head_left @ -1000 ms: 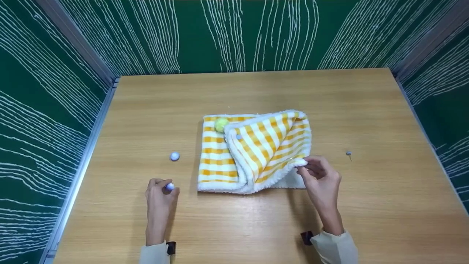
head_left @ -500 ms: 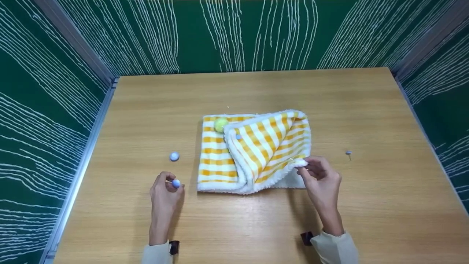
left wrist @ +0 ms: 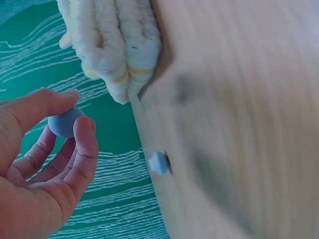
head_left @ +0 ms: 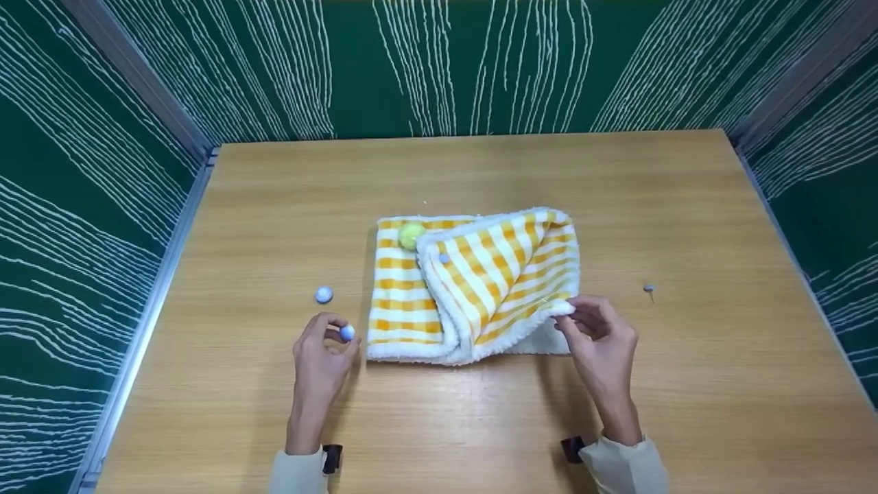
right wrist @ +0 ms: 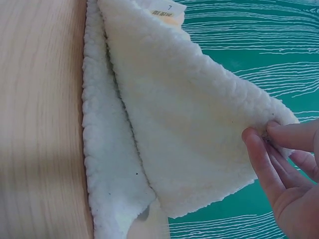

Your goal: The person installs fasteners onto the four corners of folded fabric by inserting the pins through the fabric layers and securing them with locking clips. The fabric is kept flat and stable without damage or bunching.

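A yellow-and-white checked blanket [head_left: 405,288] with white fleecy lining lies folded at mid-table. My right hand [head_left: 603,346] pinches its near right corner and holds it up; the fleecy underside [right wrist: 189,119] faces the right wrist camera. A thin pin tip seems to poke out of the cloth near that corner. Left of the blanket, my left hand [head_left: 321,357] pinches a small pale-blue domed cap [left wrist: 66,122] between thumb and fingers, above the table. Another pale-blue domed cap [head_left: 323,294] sits on the table just beyond that hand.
A yellow-green fuzzy ball [head_left: 411,236] sits on the blanket's far left part. A small blue dot [head_left: 444,258] shows on the folded flap. To the right, a pin with a grey-blue head [head_left: 649,289] lies on the wooden table [head_left: 480,171]. Green walls with white lines surround it.
My left hand has moved right and slightly away from me, carrying the domed cap nearer the blanket. The right hand keeps its pinch on the corner, nearly still.
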The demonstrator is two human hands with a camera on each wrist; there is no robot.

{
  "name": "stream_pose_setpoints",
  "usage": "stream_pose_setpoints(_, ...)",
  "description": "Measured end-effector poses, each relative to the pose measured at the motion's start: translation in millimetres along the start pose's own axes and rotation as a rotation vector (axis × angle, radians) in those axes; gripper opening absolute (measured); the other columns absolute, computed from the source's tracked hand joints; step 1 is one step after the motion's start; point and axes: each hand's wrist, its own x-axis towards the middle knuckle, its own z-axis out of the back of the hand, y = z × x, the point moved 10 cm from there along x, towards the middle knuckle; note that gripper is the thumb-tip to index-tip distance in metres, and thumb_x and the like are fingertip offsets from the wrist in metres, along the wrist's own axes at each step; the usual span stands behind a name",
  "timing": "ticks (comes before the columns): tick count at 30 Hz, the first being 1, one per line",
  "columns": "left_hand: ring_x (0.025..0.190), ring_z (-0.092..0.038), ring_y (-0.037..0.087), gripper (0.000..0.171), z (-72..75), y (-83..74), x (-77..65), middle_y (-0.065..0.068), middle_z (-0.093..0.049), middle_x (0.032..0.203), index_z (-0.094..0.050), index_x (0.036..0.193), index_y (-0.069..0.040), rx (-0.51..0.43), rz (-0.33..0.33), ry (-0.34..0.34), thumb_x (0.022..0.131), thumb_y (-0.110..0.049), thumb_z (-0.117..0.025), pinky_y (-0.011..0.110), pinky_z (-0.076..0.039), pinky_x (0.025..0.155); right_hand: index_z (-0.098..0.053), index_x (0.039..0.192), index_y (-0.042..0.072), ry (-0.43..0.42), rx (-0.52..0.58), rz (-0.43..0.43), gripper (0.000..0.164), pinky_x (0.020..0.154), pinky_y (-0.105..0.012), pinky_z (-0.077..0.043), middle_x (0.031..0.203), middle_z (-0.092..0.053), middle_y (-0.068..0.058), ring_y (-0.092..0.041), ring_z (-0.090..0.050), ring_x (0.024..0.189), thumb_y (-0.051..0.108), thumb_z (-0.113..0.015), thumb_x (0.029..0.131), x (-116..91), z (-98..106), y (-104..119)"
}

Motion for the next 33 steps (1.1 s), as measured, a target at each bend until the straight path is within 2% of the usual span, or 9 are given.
stream_pose_setpoints(7,0.076,-0.062,0.017,0.025,-10.3,-14.7,4.2,0.006,-0.061,0.088,-0.062,0.094,-0.001,-0.026,-0.014,0.030,0.074,0.002,-0.076,0.021,-0.049,0.055,-0.063,0.095,-0.010,-0.005,-0.044,-0.028,0.019,0.064,-0.021,-0.054,0.088,-0.067,-0.019,-0.021,-0.068,0.075,-0.014,-0.067,0.077,-0.7,2.8,-23.4)
stream_pose_setpoints(11,0.077,-0.062,0.018,0.026,-17.4,-26.5,6.6,0.006,-0.061,0.088,-0.062,0.096,0.000,-0.054,-0.062,0.051,0.074,0.003,-0.076,0.021,-0.050,0.055,-0.063,0.096,-0.008,-0.003,-0.067,-0.045,0.020,0.065,-0.020,-0.054,0.089,-0.067,-0.018,-0.022,-0.068,0.077,-0.013,-0.068,0.077,-1.0,3.3,-27.7)
stream_pose_setpoints(16,0.078,-0.063,0.019,0.026,-22.3,-39.0,11.6,0.006,-0.061,0.089,-0.062,0.096,0.002,-0.073,-0.115,0.055,0.074,0.003,-0.076,0.022,-0.050,0.054,-0.063,0.095,-0.009,-0.001,-0.048,-0.042,0.019,0.066,-0.022,-0.054,0.089,-0.068,-0.017,-0.023,-0.068,0.077,-0.014,-0.068,0.077,-1.0,3.8,-19.6)
stream_pose_setpoints(22,0.079,-0.063,0.016,0.027,-25.1,-49.7,17.0,0.005,-0.063,0.092,-0.063,0.097,0.000,-0.076,-0.140,0.054,0.074,0.001,-0.077,0.024,-0.051,0.055,-0.061,0.091,-0.015,-0.005,0.013,0.015,0.017,0.062,-0.021,-0.054,0.083,-0.065,-0.025,-0.023,-0.068,0.072,-0.018,-0.066,0.074,-0.6,0.7,3.8)
stream_pose_setpoints(27,0.078,-0.064,0.017,0.026,-34.6,-62.2,19.4,0.005,-0.063,0.092,-0.063,0.097,-0.001,-0.090,-0.184,0.068,0.075,0.001,-0.077,0.028,-0.053,0.056,-0.061,0.091,-0.014,-0.012,0.016,0.017,0.017,0.062,-0.021,-0.054,0.082,-0.065,-0.024,-0.018,-0.068,0.071,-0.018,-0.066,0.075,-0.5,1.7,4.2)
stream_pose_setpoints(33,0.079,-0.063,0.015,0.026,-51.5,-76.9,21.7,0.004,-0.063,0.092,-0.063,0.098,-0.003,-0.111,-0.181,0.114,0.076,0.001,-0.076,0.024,-0.053,0.058,-0.061,0.090,-0.014,-0.015,0.017,-0.002,0.016,0.061,-0.021,-0.054,0.082,-0.066,-0.024,-0.014,-0.067,0.071,-0.017,-0.066,0.076,-0.6,1.6,2.3)
